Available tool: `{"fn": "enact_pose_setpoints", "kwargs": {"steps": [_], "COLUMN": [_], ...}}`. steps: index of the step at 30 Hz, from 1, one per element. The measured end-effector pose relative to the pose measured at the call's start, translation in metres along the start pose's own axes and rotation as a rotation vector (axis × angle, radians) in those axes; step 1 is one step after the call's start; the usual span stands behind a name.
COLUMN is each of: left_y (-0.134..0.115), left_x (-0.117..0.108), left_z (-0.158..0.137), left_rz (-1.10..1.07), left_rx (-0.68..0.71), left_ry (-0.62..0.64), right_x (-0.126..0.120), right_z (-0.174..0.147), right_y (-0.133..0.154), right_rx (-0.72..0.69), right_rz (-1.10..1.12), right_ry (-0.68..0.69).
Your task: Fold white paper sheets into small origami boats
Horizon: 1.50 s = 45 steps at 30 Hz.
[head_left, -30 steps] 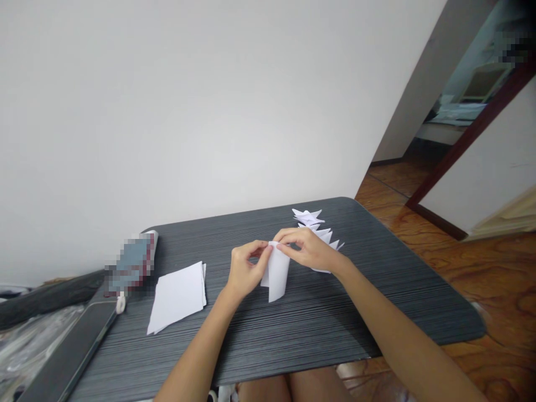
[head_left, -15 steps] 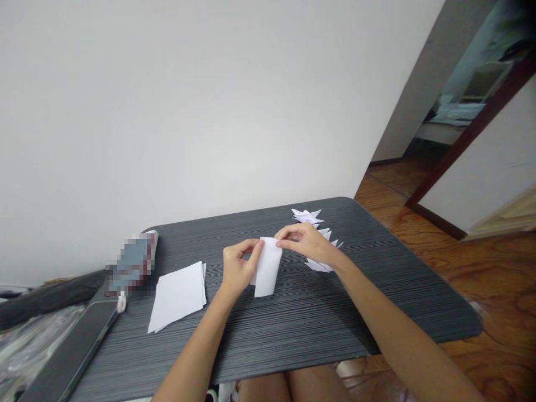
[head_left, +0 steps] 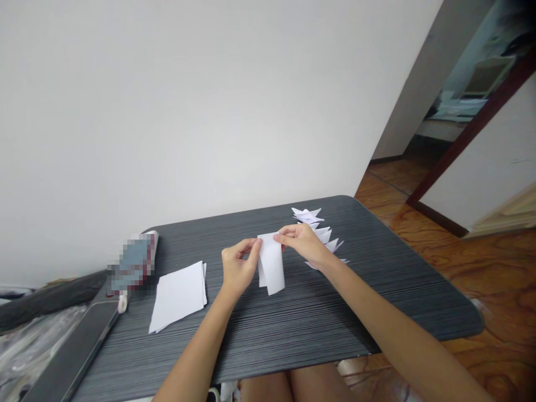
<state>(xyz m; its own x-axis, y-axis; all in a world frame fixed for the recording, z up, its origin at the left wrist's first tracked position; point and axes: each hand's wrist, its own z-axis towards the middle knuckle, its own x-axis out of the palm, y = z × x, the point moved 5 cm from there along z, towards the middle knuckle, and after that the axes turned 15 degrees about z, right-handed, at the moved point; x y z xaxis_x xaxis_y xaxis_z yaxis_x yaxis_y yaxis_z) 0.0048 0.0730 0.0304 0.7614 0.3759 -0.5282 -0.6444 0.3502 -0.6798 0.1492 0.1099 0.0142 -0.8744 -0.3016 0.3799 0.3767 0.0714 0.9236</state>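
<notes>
A white sheet of paper (head_left: 272, 265), folded over on itself, hangs above the table between my two hands. My left hand (head_left: 240, 265) pinches its upper left corner between thumb and fingers. At the upper right corner, my right hand (head_left: 304, 243) grips the same paper, thumb in front. The lower edges of the two layers hang apart, the rear one showing at the left. Several folded white paper boats (head_left: 324, 234) stand in a row just beyond my right hand, which partly hides the nearest ones.
A stack of white paper sheets (head_left: 178, 296) lies on the dark ribbed table (head_left: 310, 329) to the left. Behind it is a blurred-out package (head_left: 134, 262). A long dark flat object (head_left: 77, 340) lies along the left edge. The white wall (head_left: 209, 111) rises behind the table.
The paper's hanging lower end has swung slightly to the right, and more of its rear layer shows at the left. My right hand has shifted a little, with both hands keeping their pinch.
</notes>
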Motion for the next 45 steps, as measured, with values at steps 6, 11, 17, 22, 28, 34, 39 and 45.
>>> {"fn": "enact_pose_setpoints", "kwargs": {"steps": [6,11,17,22,28,34,39,45], "left_y": [0.008,0.014,0.013,0.015,0.029,0.032,0.033,0.035], "left_x": [0.007,0.008,0.005,0.003,0.005,0.004,-0.003,-0.008], "left_z": [-0.001,-0.002,0.001,0.002,0.001,0.001,0.001,0.002], "left_rz": [-0.105,-0.133,-0.216,-0.304,-0.460,-0.485,-0.418,-0.360], "left_rx": [-0.108,-0.161,-0.260,-0.342,-0.380,-0.381,-0.368,-0.343], "left_ry": [0.017,0.003,-0.054,-0.126,-0.218,-0.259,-0.323,-0.365], "right_x": [-0.003,-0.001,0.001,0.002,0.008,0.008,0.009,0.011], "right_z": [0.000,-0.001,-0.003,-0.004,-0.006,-0.005,-0.007,-0.009], "right_y": [-0.005,-0.012,-0.011,-0.013,-0.021,-0.017,-0.014,-0.011], "right_rx": [0.019,0.098,0.101,0.125,0.185,0.080,0.111,0.120], "right_rz": [0.050,-0.034,-0.057,-0.105,-0.068,-0.184,-0.169,-0.133], "right_ry": [-0.053,0.024,0.024,0.010,0.137,0.089,0.114,0.159]}}
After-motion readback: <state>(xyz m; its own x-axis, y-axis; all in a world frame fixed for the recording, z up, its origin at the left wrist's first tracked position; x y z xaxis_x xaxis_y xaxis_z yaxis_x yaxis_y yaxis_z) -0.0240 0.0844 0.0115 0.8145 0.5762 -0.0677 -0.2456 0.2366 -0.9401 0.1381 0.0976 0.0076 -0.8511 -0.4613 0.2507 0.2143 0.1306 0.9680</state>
